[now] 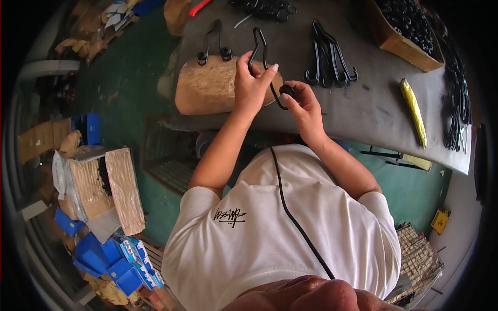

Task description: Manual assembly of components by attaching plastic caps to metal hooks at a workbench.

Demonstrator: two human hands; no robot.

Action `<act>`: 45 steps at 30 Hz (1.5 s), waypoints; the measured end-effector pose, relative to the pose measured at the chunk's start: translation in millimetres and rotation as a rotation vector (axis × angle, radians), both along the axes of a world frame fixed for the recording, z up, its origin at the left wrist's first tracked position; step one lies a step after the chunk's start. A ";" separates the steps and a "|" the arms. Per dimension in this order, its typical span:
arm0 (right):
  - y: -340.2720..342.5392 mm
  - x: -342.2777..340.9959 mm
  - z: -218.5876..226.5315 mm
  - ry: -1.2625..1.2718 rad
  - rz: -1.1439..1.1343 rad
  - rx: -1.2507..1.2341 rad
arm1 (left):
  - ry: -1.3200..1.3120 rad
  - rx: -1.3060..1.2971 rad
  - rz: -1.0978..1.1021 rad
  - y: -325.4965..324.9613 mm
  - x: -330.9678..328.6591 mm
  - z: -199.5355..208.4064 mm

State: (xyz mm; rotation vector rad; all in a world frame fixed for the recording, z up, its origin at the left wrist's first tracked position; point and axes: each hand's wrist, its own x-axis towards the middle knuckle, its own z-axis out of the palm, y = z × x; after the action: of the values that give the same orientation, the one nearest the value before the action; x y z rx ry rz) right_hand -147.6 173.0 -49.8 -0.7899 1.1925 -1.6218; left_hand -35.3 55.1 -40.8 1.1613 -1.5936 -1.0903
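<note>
My left hand (250,85) is closed around a bent black metal hook (258,39), a narrow looped rod whose top points away from me. At the hook's near right end, my right hand (307,108) pinches a small black round piece (286,91), like a roller or a rubber cap. Whether the piece sits on the rod's end cannot be made out. Under my left hand lies a brown cardboard pad (202,93). A similar hook (219,37) with a round black piece on each end rests at the pad's far edge. Several bare hooks (332,58) lie together to the right.
The grey table (373,109) carries a cardboard box (415,56) of black parts at far right. A yellow wrapped bundle (413,111) and more black hooks (455,116) lie along the right side. Dark parts (264,8) and a red-handled thing (199,7) are at the back.
</note>
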 end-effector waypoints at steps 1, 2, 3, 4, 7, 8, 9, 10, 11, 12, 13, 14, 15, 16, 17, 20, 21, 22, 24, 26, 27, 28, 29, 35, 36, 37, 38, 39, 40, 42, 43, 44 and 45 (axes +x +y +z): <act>-1.7 1.1 -1.9 0.101 -0.025 -0.016 | -0.012 -0.001 0.005 6.4 -2.0 7.5; -1.8 1.9 -1.3 0.102 -0.019 -0.015 | -0.011 0.001 0.011 9.5 -2.8 8.1; -1.2 4.0 0.5 0.268 -0.063 -0.045 | 0.041 -0.009 -0.014 12.1 -2.0 8.2; -0.4 5.8 3.0 0.433 -0.109 -0.076 | 0.092 -0.019 -0.041 13.6 -1.5 7.6; 0.7 11.8 7.6 0.495 -0.151 -0.081 | 0.176 -0.023 -0.074 17.8 -1.0 8.2; 1.6 12.8 7.3 0.550 -0.173 -0.076 | 0.226 -0.013 -0.080 19.5 -1.3 8.7; 2.0 13.0 6.8 0.548 -0.179 -0.071 | 0.255 0.011 -0.082 19.6 -1.7 8.2; 2.2 13.0 6.0 0.572 -0.183 -0.089 | 0.252 0.016 -0.090 19.6 -1.6 7.3; 2.7 13.0 5.2 0.596 -0.187 -0.107 | 0.270 0.033 -0.090 19.6 -1.2 6.0; 2.5 13.4 5.3 0.593 -0.194 -0.102 | 0.288 0.048 -0.088 19.0 -0.6 4.8; 2.4 13.9 5.6 0.566 -0.193 -0.101 | 0.303 0.059 -0.096 18.7 -0.4 3.7; 2.4 14.1 5.4 0.538 -0.191 -0.099 | 0.298 0.063 -0.102 19.2 -0.8 2.6; 1.8 14.3 4.7 0.538 -0.196 -0.098 | 0.317 0.080 -0.093 20.3 -0.7 2.8; 1.0 14.6 3.4 0.494 -0.207 -0.110 | 0.335 0.096 -0.084 21.0 -0.5 2.9; 1.0 15.0 2.7 0.451 -0.217 -0.122 | 0.335 0.096 -0.088 21.3 0.4 2.2; 2.4 8.8 7.6 0.534 -0.209 -0.135 | 0.288 0.099 -0.071 20.8 0.8 -1.2; 2.4 8.1 9.3 0.532 -0.211 -0.134 | 0.288 0.101 -0.070 21.3 0.9 -1.2; 2.0 8.0 10.8 0.562 -0.216 -0.181 | 0.289 0.103 -0.070 21.9 0.9 -1.2; 2.2 10.2 11.4 0.589 -0.223 -0.227 | 0.283 0.103 -0.079 23.7 0.4 0.5; 3.4 13.9 9.6 0.466 -0.214 -0.139 | 0.276 0.105 -0.090 25.2 -0.5 1.0; 4.0 14.2 7.1 0.464 -0.217 -0.138 | 0.280 0.105 -0.090 25.6 -1.4 1.0; 4.4 14.1 3.5 0.455 -0.208 -0.117 | 0.284 0.106 -0.091 25.9 -2.3 1.1; 4.8 13.8 1.4 0.447 -0.199 -0.096 | 0.282 0.107 -0.094 26.3 -2.9 1.5; 6.3 11.6 3.6 0.406 -0.130 0.004 | 0.271 0.138 -0.031 27.3 -5.0 -0.2; 5.8 10.4 2.8 0.408 -0.127 0.002 | 0.285 0.155 -0.022 27.4 -5.2 0.1; 4.5 8.2 1.1 0.386 -0.092 -0.005 | 0.301 0.171 -0.012 27.4 -5.0 0.5; 3.6 6.3 -0.1 0.366 -0.055 -0.012 | 0.306 0.168 -0.006 27.6 -4.5 1.0; 3.6 5.4 -0.5 0.373 -0.041 -0.021 | 0.310 0.211 0.002 27.6 -3.3 1.2; 4.8 5.0 -0.5 0.476 -0.028 -0.003 | 0.315 0.252 0.012 27.1 -2.0 1.3; 5.7 3.9 -2.4 0.588 0.002 -0.004 | 0.299 0.271 0.014 26.3 2.6 -5.1; 5.6 3.2 -4.7 0.847 -0.063 -0.163 | 0.272 0.300 0.002 24.7 4.6 -7.2; 4.2 2.6 -5.0 1.098 -0.134 -0.330 | 0.284 0.286 0.021 21.9 6.6 -9.0; 3.2 3.7 -2.2 1.147 -0.139 -0.352 | 0.278 0.289 0.007 21.5 8.6 -7.4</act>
State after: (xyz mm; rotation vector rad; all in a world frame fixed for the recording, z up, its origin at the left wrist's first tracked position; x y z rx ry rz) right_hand -144.0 176.2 -51.9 -2.0626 1.7458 -1.4890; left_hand -26.7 76.6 -48.3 1.1394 -1.2452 -1.4439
